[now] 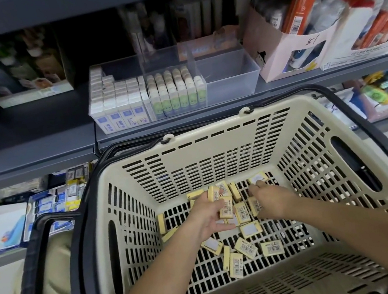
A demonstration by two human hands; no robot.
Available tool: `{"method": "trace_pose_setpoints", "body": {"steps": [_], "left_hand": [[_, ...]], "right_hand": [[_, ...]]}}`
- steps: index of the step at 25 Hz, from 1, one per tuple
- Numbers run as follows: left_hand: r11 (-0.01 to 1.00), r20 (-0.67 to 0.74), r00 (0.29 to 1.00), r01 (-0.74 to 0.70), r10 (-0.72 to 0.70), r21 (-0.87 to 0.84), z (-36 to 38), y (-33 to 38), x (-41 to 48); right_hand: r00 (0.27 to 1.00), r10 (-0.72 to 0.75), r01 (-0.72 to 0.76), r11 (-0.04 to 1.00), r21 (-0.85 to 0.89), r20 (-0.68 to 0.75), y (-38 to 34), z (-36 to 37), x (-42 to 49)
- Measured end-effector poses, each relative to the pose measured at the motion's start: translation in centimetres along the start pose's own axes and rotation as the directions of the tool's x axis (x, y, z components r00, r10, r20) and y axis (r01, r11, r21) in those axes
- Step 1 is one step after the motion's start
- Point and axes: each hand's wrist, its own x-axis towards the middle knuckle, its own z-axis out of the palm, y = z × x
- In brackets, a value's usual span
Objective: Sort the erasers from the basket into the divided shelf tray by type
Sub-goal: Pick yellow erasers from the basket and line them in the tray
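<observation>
Low in the basket (213, 143), left hand (208, 218) holds yellow erasers (226, 210). Right hand (273, 200) touches more, grip hidden. Stack them flat first.

You are looking at a basket (213, 143) of matt cream plastic with dull black plastic handles (34, 252). At lower centre, the erasers (245, 248) are showing smooth pale-yellow wrappers with paper barcode labels. At upper centre the tray (234, 88) is gleaming as clear glossy plastic, and the shelf (40, 148) is looking like matt grey metal.
</observation>
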Motion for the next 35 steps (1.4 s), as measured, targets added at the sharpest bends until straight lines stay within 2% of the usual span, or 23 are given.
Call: {"method": "trace_pose_setpoints", "body": {"steps": [4, 7, 9, 12, 15, 16, 18, 19, 21, 23, 25, 27, 32, 34, 35], "left_hand": [[0.995, 0.032, 0.995, -0.094, 0.095, -0.021, 1.3, 2.4, -1.5], [0.96, 0.088, 0.962, -0.268, 0.26, 0.085, 2.8, 5.1, -3.5], [0.906, 0.163, 0.91, -0.403, 0.381, 0.132, 3.4, 7.2, -5.2], [0.81, 0.193, 0.805, -0.582, 0.561, 0.075, 3.6, 10.8, -7.6], [0.715, 0.106, 0.715, -0.697, 0.691, 0.045, 3.2, 14.1, -8.5], [0.698, 0.072, 0.701, -0.713, 0.71, 0.067, 3.1, 14.9, -8.3], [0.679, 0.018, 0.685, -0.725, 0.728, 0.113, 3.1, 16.3, -7.5], [0.674, -0.004, 0.679, -0.728, 0.735, 0.126, 3.0, 16.7, -7.1], [0.66, -0.035, 0.662, -0.739, 0.749, 0.134, 2.8, 17.3, -6.1], [0.654, -0.04, 0.655, -0.746, 0.755, 0.126, 2.4, 17.5, -5.6], [0.662, -0.026, 0.663, -0.742, 0.748, 0.109, 2.0, 17.5, -5.2], [0.678, -0.012, 0.68, -0.73, 0.733, 0.086, 1.7, 17.6, -5.1], [0.708, 0.011, 0.708, -0.706, 0.706, 0.028, 1.6, 17.8, -5.0], [0.709, 0.014, 0.709, -0.705, 0.705, 0.017, 1.6, 17.8, -5.0], [0.707, 0.013, 0.707, -0.707, 0.707, 0.017, 1.6, 17.7, -5.0]], "right_hand": [[0.996, -0.025, 0.05, 0.959, 0.28, -0.09, -0.4, -3.2, -0.5], [0.949, -0.119, 0.235, 0.883, 0.406, -0.29, -1.3, -8.0, -2.0], [0.912, -0.143, 0.335, 0.8, 0.497, -0.384, -1.7, -11.9, -3.4], [0.848, -0.102, 0.393, 0.778, 0.49, -0.52, -1.7, -18.0, -4.9], [0.735, -0.048, 0.453, 0.776, 0.438, -0.676, -1.9, -23.8, -4.8], [0.685, -0.024, 0.449, 0.801, 0.396, -0.728, -2.0, -25.3, -4.2], [0.616, 0.021, 0.326, 0.903, 0.28, -0.787, -2.0, -27.5, -2.8], [0.623, 0.025, 0.233, 0.948, 0.216, -0.782, -2.1, -28.1, -1.9], [0.731, 0.003, 0.133, 0.98, 0.148, -0.682, -2.2, -28.4, 0.1], [0.844, -0.04, 0.161, 0.97, 0.182, -0.535, -2.4, -28.2, 1.7], [0.89, -0.074, 0.203, 0.948, 0.245, -0.45, -2.5, -27.9, 2.6], [0.902, -0.097, 0.227, 0.935, 0.271, -0.421, -2.4, -27.9, 3.0], [0.914, -0.177, 0.243, 0.96, 0.142, -0.365, -2.3, -27.4, 2.9], [0.879, -0.167, 0.234, 0.967, 0.1, -0.446, -2.8, -27.4, 2.1], [0.827, -0.154, 0.241, 0.966, 0.093, -0.541, -3.2, -27.3, 1.6]]}}
